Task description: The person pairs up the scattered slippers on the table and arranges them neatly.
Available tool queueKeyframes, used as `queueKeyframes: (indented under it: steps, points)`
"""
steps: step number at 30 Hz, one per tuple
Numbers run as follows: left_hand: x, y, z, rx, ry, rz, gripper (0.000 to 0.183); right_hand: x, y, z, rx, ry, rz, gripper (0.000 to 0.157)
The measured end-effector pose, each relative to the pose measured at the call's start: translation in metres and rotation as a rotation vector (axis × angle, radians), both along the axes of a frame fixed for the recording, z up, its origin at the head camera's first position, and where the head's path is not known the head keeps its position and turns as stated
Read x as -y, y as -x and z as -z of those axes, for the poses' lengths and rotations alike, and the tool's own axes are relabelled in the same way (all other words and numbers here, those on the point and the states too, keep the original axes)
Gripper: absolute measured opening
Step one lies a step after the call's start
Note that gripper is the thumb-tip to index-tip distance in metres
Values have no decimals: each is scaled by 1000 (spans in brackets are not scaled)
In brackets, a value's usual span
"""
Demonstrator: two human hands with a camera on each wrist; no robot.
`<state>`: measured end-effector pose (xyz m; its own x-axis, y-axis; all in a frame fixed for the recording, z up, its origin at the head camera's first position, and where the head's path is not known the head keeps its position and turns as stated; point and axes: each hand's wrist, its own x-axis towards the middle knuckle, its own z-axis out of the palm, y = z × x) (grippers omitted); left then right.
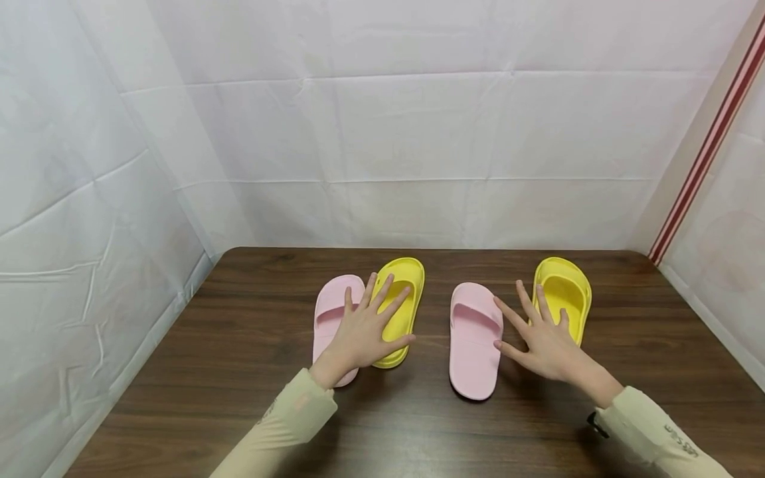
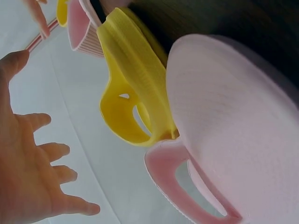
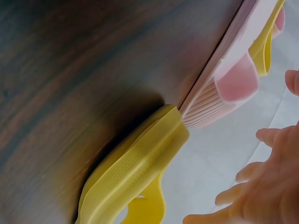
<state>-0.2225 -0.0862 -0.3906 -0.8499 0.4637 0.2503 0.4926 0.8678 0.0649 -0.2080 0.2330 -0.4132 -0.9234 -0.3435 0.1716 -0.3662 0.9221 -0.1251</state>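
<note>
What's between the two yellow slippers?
Head view: one pink slipper, tabletop either side; the right hand partly overhangs the gap right of it.

Dark wood-grain table (image 1: 239, 345), creased white sheeting (image 1: 406, 133), red-striped band (image 1: 711, 143) at right

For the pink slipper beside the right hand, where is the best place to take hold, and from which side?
Most likely by the strap of the pink slipper, coming from its near, heel end: the strap arches over the sole and opens toward that end, so the right hand could slide fingers underneath, thumb on top.
</note>
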Motion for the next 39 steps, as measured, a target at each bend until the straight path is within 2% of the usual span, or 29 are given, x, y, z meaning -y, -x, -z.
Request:
queueKeyframes:
  steps: [5,18,30,39]
  points:
    - [2,2,-3,-25,-1,21,72,-4,2,2,-20,-16,-12,71]
    - [6,9,-13,-78,-76,111,63,-14,9,-5,-86,-3,-68,67]
    - [6,19,-18,-118,-79,169,57,-26,15,-6,-120,11,-71,65]
    - [6,24,-23,-115,-60,189,52,-34,20,-9,-89,6,-41,61]
